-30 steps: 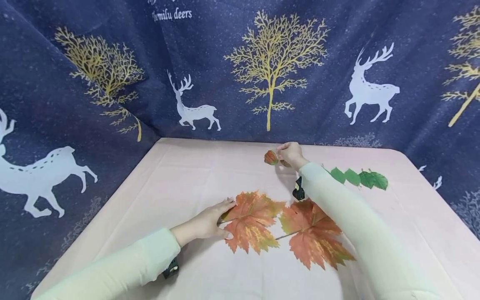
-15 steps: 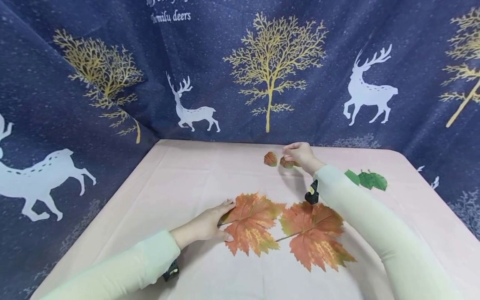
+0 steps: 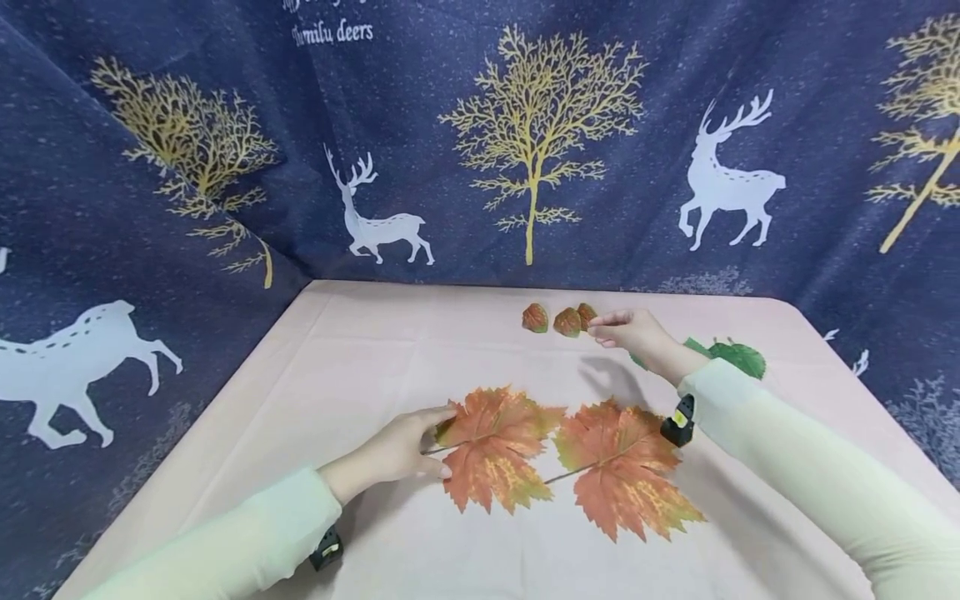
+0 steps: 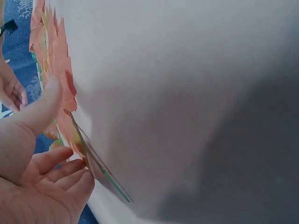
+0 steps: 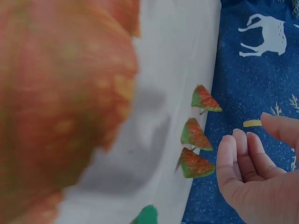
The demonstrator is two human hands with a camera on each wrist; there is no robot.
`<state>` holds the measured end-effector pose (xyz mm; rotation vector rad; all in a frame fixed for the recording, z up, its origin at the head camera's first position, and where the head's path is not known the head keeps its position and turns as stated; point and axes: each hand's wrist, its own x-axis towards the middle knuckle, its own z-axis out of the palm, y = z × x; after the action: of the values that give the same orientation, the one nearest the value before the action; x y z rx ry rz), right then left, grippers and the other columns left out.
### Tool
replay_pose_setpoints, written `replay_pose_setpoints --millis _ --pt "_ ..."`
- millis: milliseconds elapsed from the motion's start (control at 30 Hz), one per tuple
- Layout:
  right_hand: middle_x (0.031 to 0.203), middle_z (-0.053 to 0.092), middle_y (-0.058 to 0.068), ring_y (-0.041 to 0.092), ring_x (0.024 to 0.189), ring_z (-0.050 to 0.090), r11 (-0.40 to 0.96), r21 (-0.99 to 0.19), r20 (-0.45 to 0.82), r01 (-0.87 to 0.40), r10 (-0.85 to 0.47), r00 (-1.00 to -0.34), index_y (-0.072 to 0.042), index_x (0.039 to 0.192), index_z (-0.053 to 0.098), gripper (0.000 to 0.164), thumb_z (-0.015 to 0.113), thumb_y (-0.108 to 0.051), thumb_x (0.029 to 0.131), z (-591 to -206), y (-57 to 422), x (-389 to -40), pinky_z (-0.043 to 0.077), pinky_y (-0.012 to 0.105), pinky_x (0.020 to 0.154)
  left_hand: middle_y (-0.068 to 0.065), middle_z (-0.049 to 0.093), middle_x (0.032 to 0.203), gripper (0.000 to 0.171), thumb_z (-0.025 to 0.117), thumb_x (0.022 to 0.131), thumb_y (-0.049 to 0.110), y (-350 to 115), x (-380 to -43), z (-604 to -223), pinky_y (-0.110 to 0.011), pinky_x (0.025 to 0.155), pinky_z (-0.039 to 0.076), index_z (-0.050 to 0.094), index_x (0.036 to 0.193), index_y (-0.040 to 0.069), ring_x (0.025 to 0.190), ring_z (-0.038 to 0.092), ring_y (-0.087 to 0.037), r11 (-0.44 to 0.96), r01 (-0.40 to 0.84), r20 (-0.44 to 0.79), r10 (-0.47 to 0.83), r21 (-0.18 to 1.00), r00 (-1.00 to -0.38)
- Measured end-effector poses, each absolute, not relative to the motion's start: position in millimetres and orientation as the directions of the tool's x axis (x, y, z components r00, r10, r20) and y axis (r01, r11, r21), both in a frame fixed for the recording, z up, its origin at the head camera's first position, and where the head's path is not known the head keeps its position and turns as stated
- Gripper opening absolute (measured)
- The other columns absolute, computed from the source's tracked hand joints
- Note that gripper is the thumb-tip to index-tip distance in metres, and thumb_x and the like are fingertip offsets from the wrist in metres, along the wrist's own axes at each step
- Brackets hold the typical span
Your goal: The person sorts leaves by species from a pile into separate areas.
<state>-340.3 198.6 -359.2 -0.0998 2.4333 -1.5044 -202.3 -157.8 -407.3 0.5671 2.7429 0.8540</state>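
Note:
My left hand (image 3: 397, 446) rests at the left edge of a large orange maple leaf (image 3: 495, 450), fingers and thumb spread about its stem side. In the left wrist view, the left fingers (image 4: 70, 175) lie loosely bent by the stem. A second orange maple leaf (image 3: 622, 467) lies to the right. Towards the back, small red-green leaves stand in a row: one (image 3: 535, 317) apart on the left, then another (image 3: 567, 322) and a third (image 3: 587, 315) close together. My right hand (image 3: 637, 337) is just right of them; in the right wrist view its thumb and fingers are apart, holding nothing.
Several green leaves (image 3: 738, 358) lie in a row at the right, partly hidden behind the right hand and sleeve. A pale cloth covers the table (image 3: 375, 367). Behind it hangs a dark blue curtain (image 3: 465, 208) printed with deer and trees.
My right hand has moved right, away from the small red-green leaves, and all three now show. It covers part of the green row. The left hand stays at the maple leaf.

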Motion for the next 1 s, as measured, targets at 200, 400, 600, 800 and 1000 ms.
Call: replay_pose_setpoints --millis 200,400,600,800,1000 --pt "0.14 0.051 0.024 0.028 0.119 0.057 0.482 -0.875 -0.19 0.046 -0.253 -0.949 0.007 0.137 0.048 0.048 0.057 -0.02 0.098 -367 210 -318 0.044 0.048 0.107 -0.016 0.057 0.137 0.066 0.084 0.069 0.005 -159 -199 -404 -0.051 0.107 0.042 0.059 0.13 0.002 0.126 0.053 -0.037 0.762 0.266 -0.038 0.356 0.59 -0.934" --pt "0.142 0.048 0.023 0.04 0.133 0.043 0.522 -0.851 -0.223 0.054 -0.266 -0.938 0.004 0.138 0.048 0.054 0.061 -0.026 0.096 -374 223 -295 0.039 0.053 0.11 -0.014 0.058 0.135 0.062 0.083 0.068 0.0 -160 -198 -404 -0.05 0.107 0.043 0.063 0.126 0.005 0.125 0.054 -0.036 0.796 0.227 -0.021 0.288 0.562 -0.957" --pt "0.133 0.056 0.021 0.03 0.117 0.057 0.548 -0.831 -0.257 0.096 -0.226 -0.94 0.001 0.138 0.049 0.053 0.063 -0.027 0.095 -381 239 -271 0.052 0.04 0.095 -0.01 0.063 0.127 0.054 0.084 0.065 0.002 -163 -198 -407 -0.049 0.104 0.045 0.068 0.117 0.007 0.12 0.057 -0.034 0.843 0.208 0.016 0.231 0.496 -0.973" --pt "0.128 0.059 0.026 0.022 0.109 0.06 0.559 -0.829 -0.186 0.032 -0.222 -0.957 0.01 0.132 0.051 0.051 0.067 -0.015 0.091 -396 254 -246 0.052 0.021 0.083 0.001 0.065 0.096 0.038 0.084 0.065 0.001 -164 -197 -407 -0.035 0.083 0.054 0.071 0.1 0.008 0.089 0.061 -0.017 0.835 0.196 0.028 0.212 0.514 -0.977" --pt "0.123 0.062 0.026 0.029 0.106 0.06 0.581 -0.813 -0.118 -0.041 -0.234 -0.965 0.01 0.127 0.054 0.056 0.076 -0.016 0.083 -407 257 -229 0.049 0.018 0.08 0.003 0.062 0.082 0.028 0.082 0.067 0.0 -166 -194 -403 -0.028 0.074 0.051 0.069 0.089 0.011 0.077 0.056 -0.011 0.827 0.186 0.006 0.215 0.531 -0.977"
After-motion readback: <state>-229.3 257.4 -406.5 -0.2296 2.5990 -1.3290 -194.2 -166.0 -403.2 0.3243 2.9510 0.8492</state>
